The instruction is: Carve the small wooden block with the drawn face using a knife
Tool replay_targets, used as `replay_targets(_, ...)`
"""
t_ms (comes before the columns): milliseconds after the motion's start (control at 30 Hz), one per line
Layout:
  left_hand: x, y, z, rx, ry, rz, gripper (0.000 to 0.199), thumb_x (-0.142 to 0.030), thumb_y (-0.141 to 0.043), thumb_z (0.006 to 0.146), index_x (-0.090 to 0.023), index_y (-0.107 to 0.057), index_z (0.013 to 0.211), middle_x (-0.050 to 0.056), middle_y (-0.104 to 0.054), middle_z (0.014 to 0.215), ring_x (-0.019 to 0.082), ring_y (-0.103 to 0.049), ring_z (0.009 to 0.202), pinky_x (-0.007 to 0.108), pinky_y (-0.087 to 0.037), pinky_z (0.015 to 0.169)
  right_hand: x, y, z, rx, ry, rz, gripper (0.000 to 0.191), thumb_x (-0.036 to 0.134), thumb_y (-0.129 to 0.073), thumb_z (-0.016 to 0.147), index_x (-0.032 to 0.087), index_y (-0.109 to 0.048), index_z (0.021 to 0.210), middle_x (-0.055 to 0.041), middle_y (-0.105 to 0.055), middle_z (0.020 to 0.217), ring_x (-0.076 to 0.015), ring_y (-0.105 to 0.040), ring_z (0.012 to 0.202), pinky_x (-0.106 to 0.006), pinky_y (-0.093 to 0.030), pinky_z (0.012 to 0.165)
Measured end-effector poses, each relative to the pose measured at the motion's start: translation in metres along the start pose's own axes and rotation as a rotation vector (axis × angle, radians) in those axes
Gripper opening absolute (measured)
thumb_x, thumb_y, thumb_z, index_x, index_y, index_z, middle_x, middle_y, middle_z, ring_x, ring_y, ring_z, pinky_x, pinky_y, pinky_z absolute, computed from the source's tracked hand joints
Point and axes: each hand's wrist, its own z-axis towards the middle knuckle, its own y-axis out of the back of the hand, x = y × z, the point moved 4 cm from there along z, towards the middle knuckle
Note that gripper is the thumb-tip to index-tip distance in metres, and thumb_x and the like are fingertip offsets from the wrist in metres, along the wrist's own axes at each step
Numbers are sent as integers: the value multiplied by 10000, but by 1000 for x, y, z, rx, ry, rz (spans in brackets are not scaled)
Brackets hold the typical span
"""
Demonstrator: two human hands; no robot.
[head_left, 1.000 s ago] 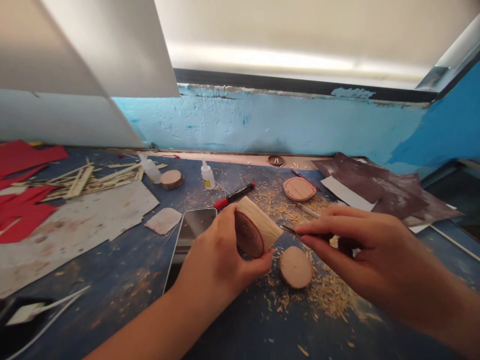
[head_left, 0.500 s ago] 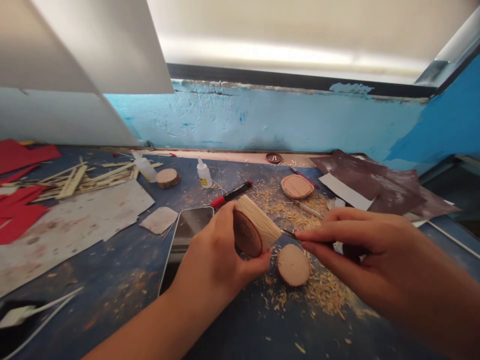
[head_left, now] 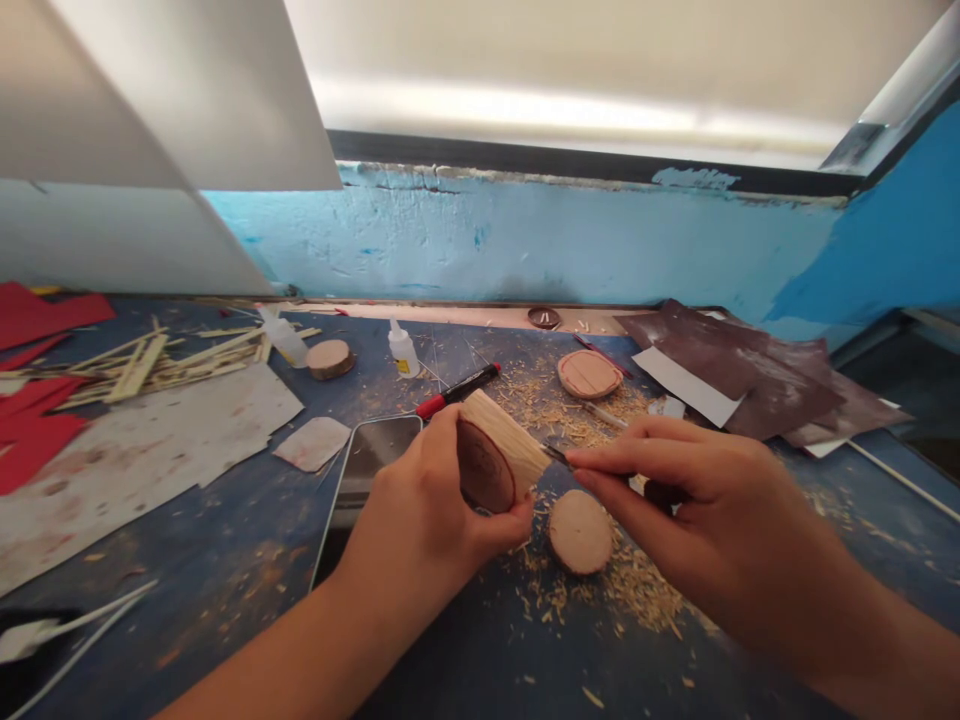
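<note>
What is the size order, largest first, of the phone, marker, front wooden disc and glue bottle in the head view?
Phone, then marker and front disc, too close to rank, then glue bottle.

A blue-painted bench (head_left: 187, 640) is scattered with wood shavings (head_left: 637, 590). Red paper (head_left: 37, 440) lies along its left edge, with sticks (head_left: 142, 360) and a stained sheet (head_left: 135, 450) beside it. Toward the middle sit a wood disc (head_left: 330, 358), a glue bottle (head_left: 403, 352), a marker (head_left: 457, 390) and a phone (head_left: 367, 450). Two more discs (head_left: 589, 374) (head_left: 580, 532) lie right of centre, and sandpaper (head_left: 750, 375) covers the back right corner
</note>
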Motion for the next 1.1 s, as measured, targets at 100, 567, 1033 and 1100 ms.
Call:
replay_targets(100, 1, 1, 1, 1, 5, 0, 597, -493, -799, 733, -219, -547, 1198, 71, -750, 1037, 275, -765, 876, 331, -576, 690, 0, -1, 0, -3, -21, 10, 212, 241, -657, 940, 275, -860, 990, -45, -784, 889, -168, -725, 723, -291, -559, 619)
replay_targets(567, -6, -2, -4, -28, -118, -23, 715, -377, -814, 709, -172, -502, 1319, 112, -749, 1115, 292, -766, 951, 385, -615, 810, -7, 1, 6, 27, -149, 141, 175, 286, -724, 914, 322, -854, 1024, 6, -824, 945, -191, -762, 852, -316, -588, 690)
replay_targets(1033, -3, 1, -2, 14, -35, -85, 737, -422, -834, 708, -170, -515, 1324, 94, -741, 1078, 275, -757, 926, 379, -618, 806, -2, 9, -2, 57, -111, 143, 170, 302, -723, 891, 303, -874, 968, -28, -840, 873, -201, -790, 733, -263, -629, 562)
replay_targets(1100, -2, 1, -3, 2, -52, -88, 728, -421, -840, 707, -168, -521, 1310, 103, -742, 1092, 281, -757, 942, 390, -620, 827, -2, 7, 0, 58, -117, 150, 156, 309, -728, 891, 309, -870, 956, -21, -840, 882, -199, -791, 753, -258, -631, 575)
